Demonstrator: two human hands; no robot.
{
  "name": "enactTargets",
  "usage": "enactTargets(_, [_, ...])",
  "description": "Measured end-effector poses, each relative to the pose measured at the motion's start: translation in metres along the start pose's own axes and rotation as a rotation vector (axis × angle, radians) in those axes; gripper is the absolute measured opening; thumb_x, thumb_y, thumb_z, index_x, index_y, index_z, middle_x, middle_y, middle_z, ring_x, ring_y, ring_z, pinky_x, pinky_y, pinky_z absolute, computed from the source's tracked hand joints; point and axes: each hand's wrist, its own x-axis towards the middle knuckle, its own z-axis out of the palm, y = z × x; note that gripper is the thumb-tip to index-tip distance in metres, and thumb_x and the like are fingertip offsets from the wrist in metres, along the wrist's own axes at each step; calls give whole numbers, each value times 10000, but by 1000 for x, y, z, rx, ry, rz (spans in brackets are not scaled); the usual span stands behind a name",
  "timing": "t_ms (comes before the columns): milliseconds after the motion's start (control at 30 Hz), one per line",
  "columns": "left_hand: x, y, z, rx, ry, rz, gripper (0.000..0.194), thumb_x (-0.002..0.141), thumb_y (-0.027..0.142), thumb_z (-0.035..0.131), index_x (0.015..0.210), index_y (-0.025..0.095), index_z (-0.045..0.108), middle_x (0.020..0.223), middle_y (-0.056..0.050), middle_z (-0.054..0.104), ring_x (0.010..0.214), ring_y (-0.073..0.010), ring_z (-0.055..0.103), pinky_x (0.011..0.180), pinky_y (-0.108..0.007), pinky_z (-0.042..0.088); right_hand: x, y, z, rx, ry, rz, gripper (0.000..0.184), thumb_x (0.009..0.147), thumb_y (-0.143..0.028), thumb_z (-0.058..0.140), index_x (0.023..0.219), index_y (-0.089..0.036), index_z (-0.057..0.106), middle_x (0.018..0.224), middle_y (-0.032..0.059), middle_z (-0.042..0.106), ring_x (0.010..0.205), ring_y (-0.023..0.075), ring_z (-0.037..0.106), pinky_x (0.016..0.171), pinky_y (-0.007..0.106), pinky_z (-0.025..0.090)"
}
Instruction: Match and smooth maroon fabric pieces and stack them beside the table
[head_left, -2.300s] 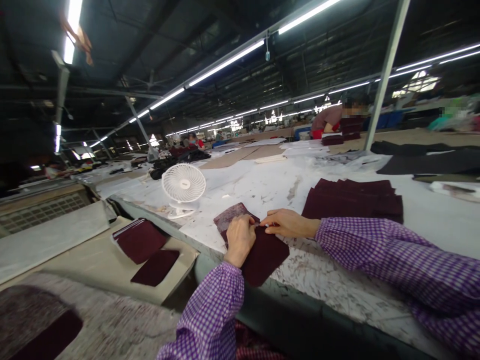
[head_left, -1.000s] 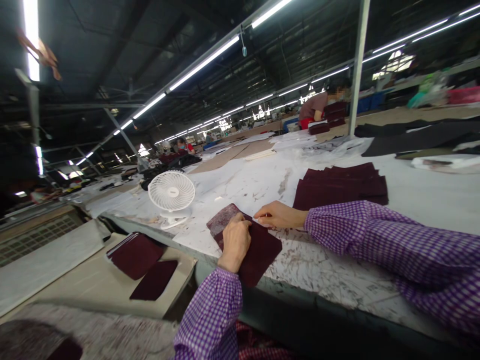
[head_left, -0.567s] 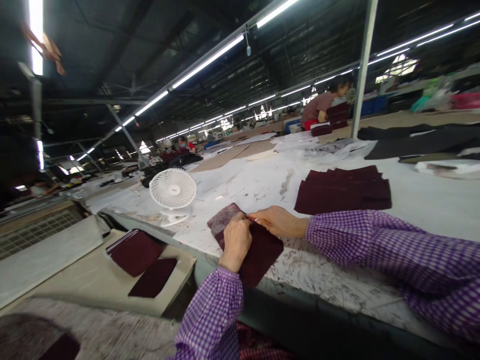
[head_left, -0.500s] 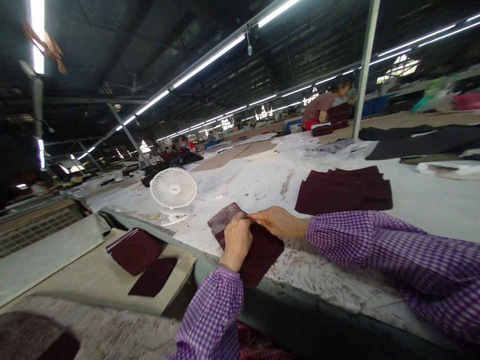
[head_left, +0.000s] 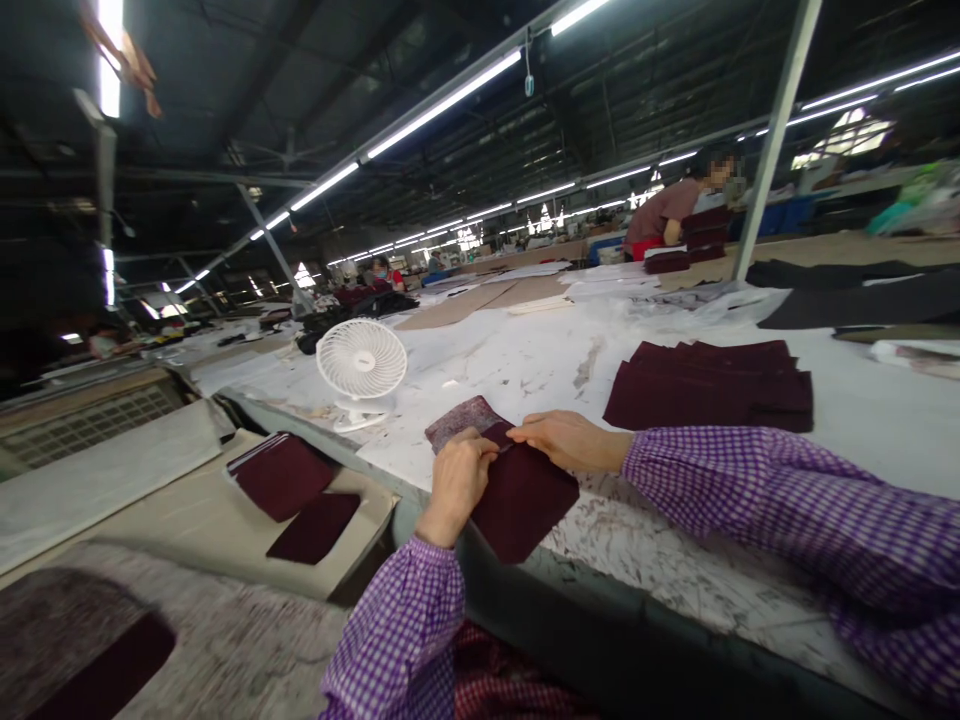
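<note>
A dark maroon fabric piece lies at the near edge of the white table, overlapping a mottled lighter piece beneath it. My left hand is closed, pinching the top edge of the maroon piece. My right hand rests on the same edge with fingers pressed together; whatever small item it may hold is hidden. Both sleeves are purple checked.
A stack of maroon pieces lies to the right. A small white fan stands at the left. Lower left, a beige board holds more maroon pieces. Another person works at the far end by a metal post.
My hands stay on the maroon piece's top edge; the left hand has slid slightly left and lower. The camera view has shifted a little.
</note>
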Motion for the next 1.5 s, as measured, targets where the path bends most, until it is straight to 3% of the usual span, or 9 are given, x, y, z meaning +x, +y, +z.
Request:
enactTargets(200, [-15, -3, -3, 89, 59, 206, 263, 913, 171, 423, 885, 180, 684, 842, -44, 587, 842, -159, 537, 739, -259, 435, 4, 8, 0, 93, -26, -83, 329, 844, -102, 374, 1013, -164, 649, 922, 72, 639, 814, 173, 582, 731, 279, 424])
enactTargets(333, [-17, 1, -6, 171, 45, 258, 242, 903, 145, 427, 892, 174, 668, 862, -44, 574, 832, -164, 512, 722, -269, 422, 4, 8, -5, 81, -55, -104, 376, 808, -61, 369, 1036, -161, 651, 899, 71, 628, 786, 169, 569, 717, 275, 423])
enactTargets(467, [-16, 0, -6, 176, 42, 260, 240, 906, 146, 421, 901, 177, 659, 885, -39, 573, 850, -163, 514, 719, -268, 421, 3, 7, -4, 21, -86, -117, 445, 783, -32, 379, 1113, -175, 641, 906, 71, 608, 787, 163, 557, 696, 262, 413])
enactTargets(633, [-16, 1, -6, 182, 26, 256, 237, 898, 126, 425, 893, 177, 656, 896, -50, 570, 863, -166, 516, 732, -281, 421, -4, 6, 1, -179, -36, -188, 540, 771, 5, 405, 1212, -240, 599, 1055, 76, 610, 908, 198, 526, 800, 329, 397])
enactTargets(767, [-16, 4, -9, 189, 25, 260, 231, 893, 114, 428, 850, 164, 649, 899, -58, 571, 858, -173, 516, 720, -294, 417, -8, 16, -2, -311, 60, -108, 398, 764, -18, 458, 1025, -206, 692, 1177, 106, 563, 1010, 247, 496, 837, 387, 393])
enactTargets(867, [-15, 5, -9, 180, 16, 258, 229, 892, 113, 429, 845, 159, 649, 900, -62, 570, 854, -176, 516, 707, -300, 418, -2, 20, -8, -188, 156, 53, 339, 770, -10, 425, 903, -155, 700, 1115, 117, 587, 935, 213, 553, 815, 355, 441])
enactTargets(1033, [-15, 5, -7, 165, 30, 245, 224, 893, 129, 439, 866, 161, 659, 915, -70, 575, 878, -182, 524, 733, -303, 435, 14, -2, -1, 70, 61, -210, 372, 828, -50, 387, 1076, -163, 639, 1063, 98, 619, 974, 181, 570, 868, 315, 465])
enactTargets(1267, [-26, -19, -12, -252, 79, 62, 185, 868, 184, 534, 967, 174, 690, 898, -36, 638, 843, -139, 591, 774, -253, 474, 13, -9, 11, 60, 12, -175, 397, 838, -63, 356, 1120, -131, 628, 1074, 137, 616, 978, 204, 569, 873, 345, 477])
enactTargets(1500, [-43, -17, -9, -150, 173, 88, 254, 914, 201, 444, 911, 190, 697, 867, -50, 617, 844, -154, 547, 747, -274, 459, 6, -7, 7, 67, -9, -218, 465, 813, -25, 348, 1170, -162, 612, 1149, 121, 594, 1052, 194, 549, 939, 343, 456])
